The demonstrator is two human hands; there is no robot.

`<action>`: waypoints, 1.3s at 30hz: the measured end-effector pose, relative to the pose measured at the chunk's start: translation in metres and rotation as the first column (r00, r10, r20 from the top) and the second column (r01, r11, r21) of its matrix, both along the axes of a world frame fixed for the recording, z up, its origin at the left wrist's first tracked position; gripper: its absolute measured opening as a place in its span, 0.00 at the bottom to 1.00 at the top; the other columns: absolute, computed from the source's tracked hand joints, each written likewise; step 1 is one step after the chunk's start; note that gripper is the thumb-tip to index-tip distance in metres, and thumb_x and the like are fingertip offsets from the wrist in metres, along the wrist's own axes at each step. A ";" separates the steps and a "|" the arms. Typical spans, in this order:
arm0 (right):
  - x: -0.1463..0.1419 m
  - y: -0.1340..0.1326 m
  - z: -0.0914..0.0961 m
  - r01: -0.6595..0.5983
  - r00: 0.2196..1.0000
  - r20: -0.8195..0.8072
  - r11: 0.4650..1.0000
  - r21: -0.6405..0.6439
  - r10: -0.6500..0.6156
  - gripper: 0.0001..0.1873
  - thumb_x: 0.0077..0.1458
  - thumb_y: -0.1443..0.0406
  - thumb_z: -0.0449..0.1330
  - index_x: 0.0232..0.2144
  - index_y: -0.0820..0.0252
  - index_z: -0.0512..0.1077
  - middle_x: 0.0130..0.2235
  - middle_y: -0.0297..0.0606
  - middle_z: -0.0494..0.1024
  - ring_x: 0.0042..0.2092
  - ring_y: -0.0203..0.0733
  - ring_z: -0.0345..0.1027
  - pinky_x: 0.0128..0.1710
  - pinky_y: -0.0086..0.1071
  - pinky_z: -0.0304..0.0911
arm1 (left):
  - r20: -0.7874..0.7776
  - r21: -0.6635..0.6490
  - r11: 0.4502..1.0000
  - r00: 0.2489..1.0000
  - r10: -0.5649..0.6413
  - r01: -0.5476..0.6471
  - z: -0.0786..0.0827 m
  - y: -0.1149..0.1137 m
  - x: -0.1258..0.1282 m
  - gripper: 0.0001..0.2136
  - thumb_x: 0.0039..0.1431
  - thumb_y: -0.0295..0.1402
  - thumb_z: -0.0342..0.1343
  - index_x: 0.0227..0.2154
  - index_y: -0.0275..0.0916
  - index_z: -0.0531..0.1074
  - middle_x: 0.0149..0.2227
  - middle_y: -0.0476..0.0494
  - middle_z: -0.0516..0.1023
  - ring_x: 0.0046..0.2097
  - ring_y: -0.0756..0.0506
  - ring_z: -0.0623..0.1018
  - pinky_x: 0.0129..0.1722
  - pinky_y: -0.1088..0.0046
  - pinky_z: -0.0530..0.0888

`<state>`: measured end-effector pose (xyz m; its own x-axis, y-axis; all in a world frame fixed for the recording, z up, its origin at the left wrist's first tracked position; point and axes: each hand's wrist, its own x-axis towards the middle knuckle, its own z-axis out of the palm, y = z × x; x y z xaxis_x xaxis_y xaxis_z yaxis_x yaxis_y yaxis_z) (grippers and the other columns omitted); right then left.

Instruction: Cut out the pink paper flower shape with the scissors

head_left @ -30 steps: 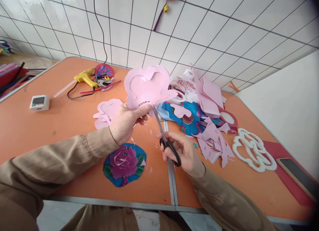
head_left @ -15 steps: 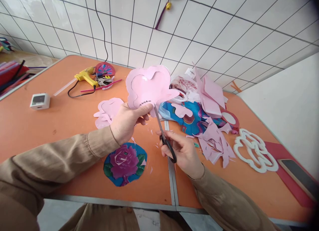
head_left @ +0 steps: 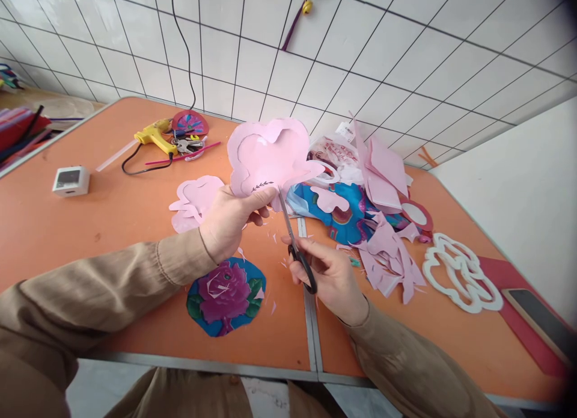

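Observation:
My left hand pinches the lower edge of a pink paper sheet with a heart outline, holding it upright above the orange table. My right hand grips black-handled scissors; their blades point up and meet the paper's bottom edge beside my left thumb. A round blue cut-out with a purple rose lies on the table under my left wrist. Small pink snippets lie scattered between my hands.
More pink cut-outs lie behind my left hand. A heap of pink scraps and blue printed paper sits to the right, then white cloud-shaped rings. A yellow glue gun, keys and a small white device lie far left.
The scissor handles have drawn slightly closer together and my right hand has edged up toward the paper. The left hand and paper stay almost still.

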<state>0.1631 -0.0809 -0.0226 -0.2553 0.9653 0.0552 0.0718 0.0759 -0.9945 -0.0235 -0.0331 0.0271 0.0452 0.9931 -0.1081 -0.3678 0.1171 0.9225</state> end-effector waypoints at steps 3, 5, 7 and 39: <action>0.000 0.000 -0.001 0.003 1.000 0.002 1.000 0.001 -0.003 0.21 0.51 0.52 0.68 0.44 0.57 0.78 0.32 0.38 0.76 0.24 0.33 0.64 0.22 0.31 0.65 | -0.015 -0.001 1.000 1.000 0.002 -0.002 0.000 0.000 0.000 0.10 0.49 0.35 0.66 0.22 0.35 0.74 0.22 0.48 0.72 0.24 0.53 0.69 0.19 0.78 0.63; 0.000 0.000 -0.001 0.006 1.000 -0.003 1.000 0.000 -0.006 0.20 0.51 0.52 0.68 0.43 0.57 0.79 0.31 0.37 0.75 0.24 0.33 0.63 0.22 0.31 0.64 | -0.015 0.002 1.000 1.000 0.001 -0.001 0.000 0.000 0.000 0.10 0.49 0.35 0.66 0.22 0.35 0.74 0.22 0.47 0.72 0.24 0.53 0.69 0.20 0.78 0.63; 0.000 0.000 -0.001 0.010 1.000 -0.011 1.000 -0.003 -0.010 0.21 0.51 0.51 0.68 0.42 0.57 0.79 0.33 0.38 0.76 0.23 0.31 0.62 0.22 0.31 0.64 | -0.015 0.004 1.000 1.000 0.000 0.000 0.000 0.000 0.000 0.10 0.49 0.35 0.66 0.22 0.35 0.74 0.22 0.47 0.72 0.24 0.53 0.69 0.20 0.78 0.64; -0.001 -0.002 0.004 0.030 0.999 0.027 0.999 0.010 -0.031 0.16 0.49 0.61 0.70 0.41 0.58 0.80 0.31 0.36 0.75 0.23 0.31 0.61 0.21 0.30 0.62 | -0.044 0.024 1.000 0.999 -0.013 0.014 0.004 -0.002 0.000 0.10 0.49 0.35 0.65 0.20 0.36 0.73 0.22 0.48 0.72 0.24 0.53 0.69 0.21 0.76 0.64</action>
